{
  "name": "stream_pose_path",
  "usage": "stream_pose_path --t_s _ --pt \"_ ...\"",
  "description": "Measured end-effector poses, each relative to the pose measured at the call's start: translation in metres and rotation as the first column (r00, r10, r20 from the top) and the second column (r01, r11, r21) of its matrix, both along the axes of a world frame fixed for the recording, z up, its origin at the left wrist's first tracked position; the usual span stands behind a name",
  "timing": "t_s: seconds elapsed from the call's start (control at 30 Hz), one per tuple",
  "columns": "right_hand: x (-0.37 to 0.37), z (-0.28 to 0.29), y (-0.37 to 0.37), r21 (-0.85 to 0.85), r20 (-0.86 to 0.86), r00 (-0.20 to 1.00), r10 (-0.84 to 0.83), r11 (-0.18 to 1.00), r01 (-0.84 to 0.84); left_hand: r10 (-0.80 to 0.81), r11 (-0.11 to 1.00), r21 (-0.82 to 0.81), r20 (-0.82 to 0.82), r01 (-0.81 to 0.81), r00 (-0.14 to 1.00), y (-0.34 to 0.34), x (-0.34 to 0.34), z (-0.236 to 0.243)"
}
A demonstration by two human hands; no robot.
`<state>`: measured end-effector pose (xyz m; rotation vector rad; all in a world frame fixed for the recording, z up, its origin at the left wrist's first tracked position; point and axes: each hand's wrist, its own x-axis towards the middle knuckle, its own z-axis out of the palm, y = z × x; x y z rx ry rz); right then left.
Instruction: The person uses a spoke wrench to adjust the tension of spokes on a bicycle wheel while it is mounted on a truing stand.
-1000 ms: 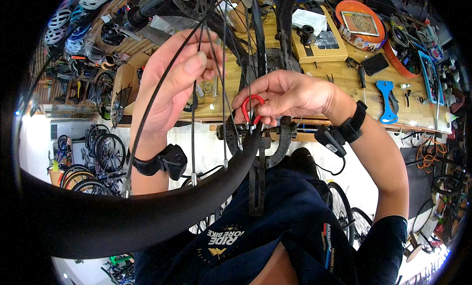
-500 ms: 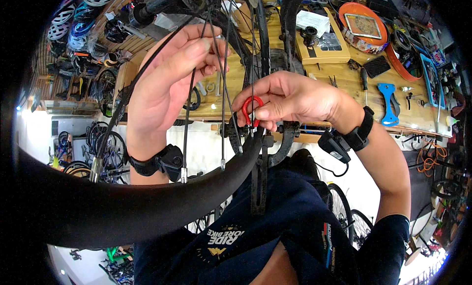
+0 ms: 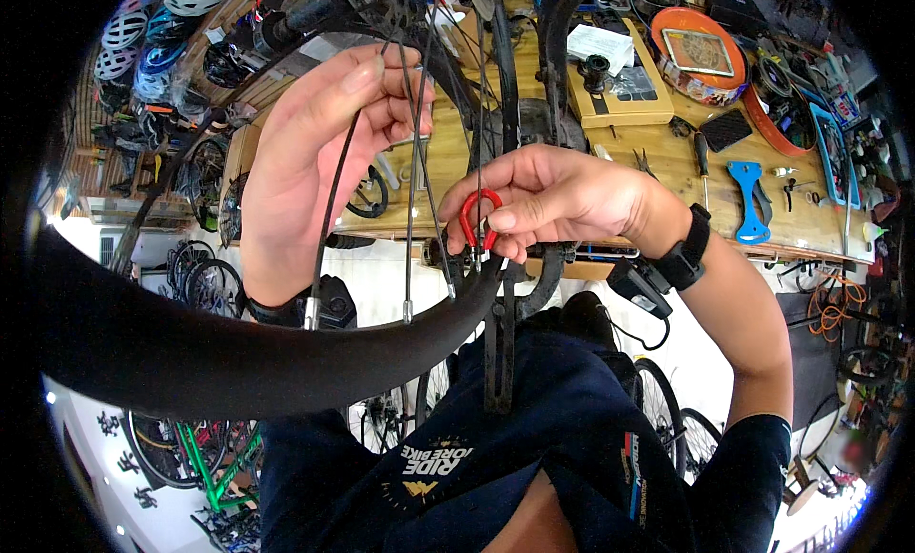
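Note:
A spoked wheel with a black rim crosses the foreground in a black metal stand. My left hand is raised among the spokes, its fingers curled loosely round one, thumb across it. My right hand pinches a red horseshoe-shaped spoke wrench at the foot of a spoke, just above the rim's inner side. Both wrists wear black straps with devices.
The wooden bench holds a cardboard box, blue tool, screwdriver, orange tin and blue tray. Helmets hang upper left; bicycles stand around and below.
The rim and spokes on the left sit higher in view, and my left hand has shifted up and left. My right hand keeps the red wrench in nearly the same place.

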<state>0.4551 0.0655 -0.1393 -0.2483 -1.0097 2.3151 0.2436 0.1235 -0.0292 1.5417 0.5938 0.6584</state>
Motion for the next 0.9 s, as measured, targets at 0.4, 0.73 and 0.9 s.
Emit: stream_pose_path --t_s 0.4,0.73,0.9 --pt "-0.009 0.001 -0.025 -0.068 0.021 0.991 -0.135 0.988 0.136 -0.014 1.0 0.001 0.042 0.014 0.999 0.0 0.002 0.0" --pt "-0.009 -0.007 -0.006 0.075 -0.043 0.998 -0.047 0.996 0.051 0.011 0.999 -0.037 0.077 -0.009 0.997 -0.001 0.002 0.003" --pt "-0.013 -0.005 -0.007 0.149 -0.008 0.996 -0.086 0.985 0.086 0.034 0.999 -0.024 0.071 -0.033 0.997 -0.003 0.001 0.003"
